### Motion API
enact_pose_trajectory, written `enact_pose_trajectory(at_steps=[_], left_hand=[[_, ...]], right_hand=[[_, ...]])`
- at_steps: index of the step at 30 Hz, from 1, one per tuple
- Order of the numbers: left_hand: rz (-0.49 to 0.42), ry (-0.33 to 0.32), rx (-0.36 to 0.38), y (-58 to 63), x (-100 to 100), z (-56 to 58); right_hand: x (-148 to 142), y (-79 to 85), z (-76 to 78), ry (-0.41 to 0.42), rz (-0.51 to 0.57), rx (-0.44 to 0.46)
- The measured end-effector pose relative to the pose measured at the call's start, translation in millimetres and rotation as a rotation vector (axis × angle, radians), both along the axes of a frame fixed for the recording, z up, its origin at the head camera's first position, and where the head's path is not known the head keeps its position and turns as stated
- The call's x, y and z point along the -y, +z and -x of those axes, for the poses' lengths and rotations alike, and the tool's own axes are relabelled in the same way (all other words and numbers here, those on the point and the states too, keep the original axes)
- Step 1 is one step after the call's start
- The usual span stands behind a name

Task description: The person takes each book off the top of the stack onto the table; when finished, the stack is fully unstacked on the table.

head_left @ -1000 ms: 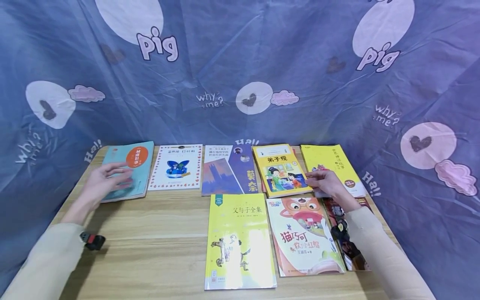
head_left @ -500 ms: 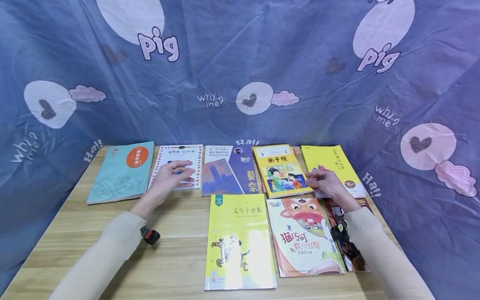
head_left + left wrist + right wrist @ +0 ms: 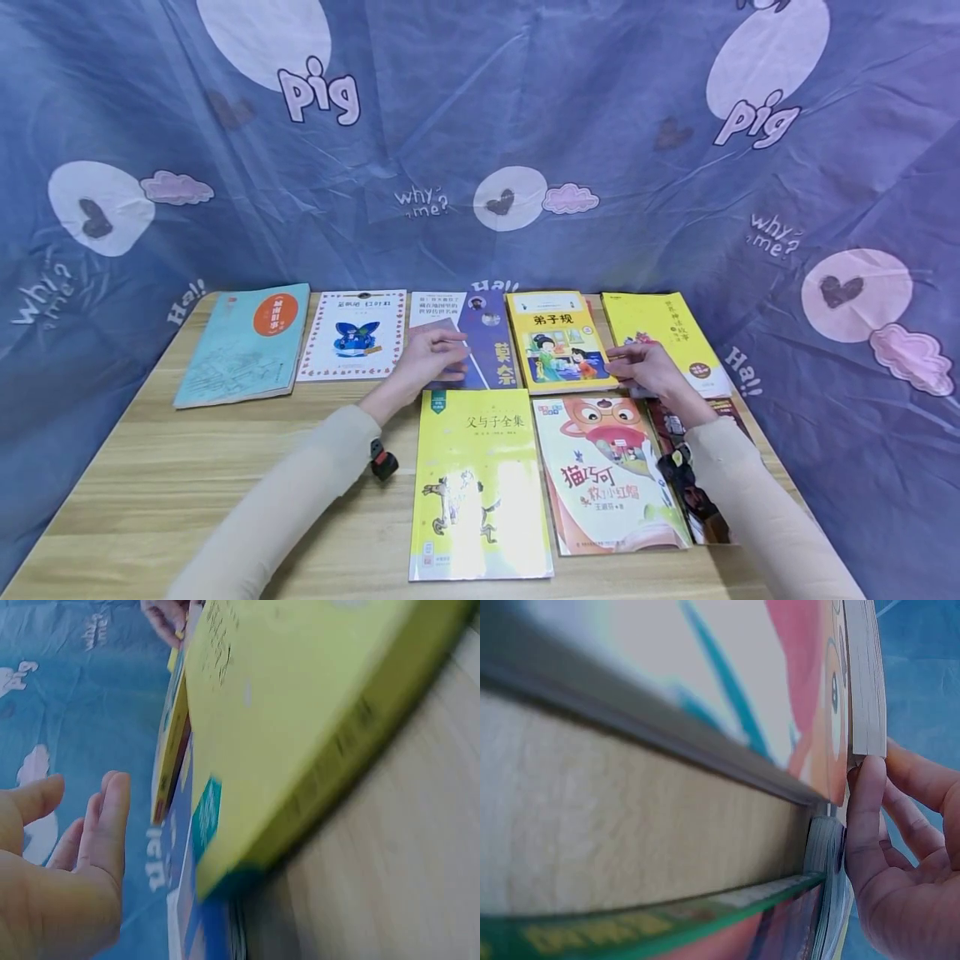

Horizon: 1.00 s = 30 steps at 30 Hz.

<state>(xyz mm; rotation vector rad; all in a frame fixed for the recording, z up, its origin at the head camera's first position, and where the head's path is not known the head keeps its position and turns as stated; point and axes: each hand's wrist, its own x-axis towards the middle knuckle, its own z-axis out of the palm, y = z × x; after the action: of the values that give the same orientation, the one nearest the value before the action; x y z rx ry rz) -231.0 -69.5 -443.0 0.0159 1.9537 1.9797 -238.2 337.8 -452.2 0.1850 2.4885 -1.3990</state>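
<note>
My right hand (image 3: 648, 368) pinches the lower right corner of a small yellow picture book (image 3: 570, 342) with two cartoon figures. In the right wrist view, thumb and finger meet at the book's white page edge (image 3: 866, 682). That book lies over another with a reddish edge, mostly hidden. My left hand (image 3: 429, 360) is over the purple-and-white book (image 3: 501, 358), covering part of it. Its fingers (image 3: 112, 817) are spread loosely with nothing between them. Just below lies a large yellow book (image 3: 480, 442) with a dark figure drawing.
Along the back edge lie a teal book (image 3: 240, 358), a white book with a blue fox (image 3: 352, 350) and another yellow book (image 3: 675, 325). The orange-and-white cat book (image 3: 607, 492) and a dark book (image 3: 712, 508) lie at front right. A blue cloth (image 3: 480, 100) hangs behind the wooden table (image 3: 187, 483).
My left hand has moved right, from the teal book past the white one to the purple-and-white book. The small yellow book has turned slightly straighter in my right hand.
</note>
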Motion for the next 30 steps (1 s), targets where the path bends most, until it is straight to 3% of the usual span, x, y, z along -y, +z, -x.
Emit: enact_pose_trajectory(at_steps=[5,13,30], left_hand=[[-0.014,-0.027,0.069,-2.5,-29.3,3.3],[-0.047,-0.037,0.140,-6.1,-63.2,10.4],[-0.026,-0.031,0.170,-25.0,-91.3,17.6]], right_hand=[[0.3,-0.1,-0.1,0.008,0.017,0.001],[2.4,-0.3,0.6,-0.010,-0.043,0.014],[4.5,1.4,0.0,-0.023,-0.028,0.036]])
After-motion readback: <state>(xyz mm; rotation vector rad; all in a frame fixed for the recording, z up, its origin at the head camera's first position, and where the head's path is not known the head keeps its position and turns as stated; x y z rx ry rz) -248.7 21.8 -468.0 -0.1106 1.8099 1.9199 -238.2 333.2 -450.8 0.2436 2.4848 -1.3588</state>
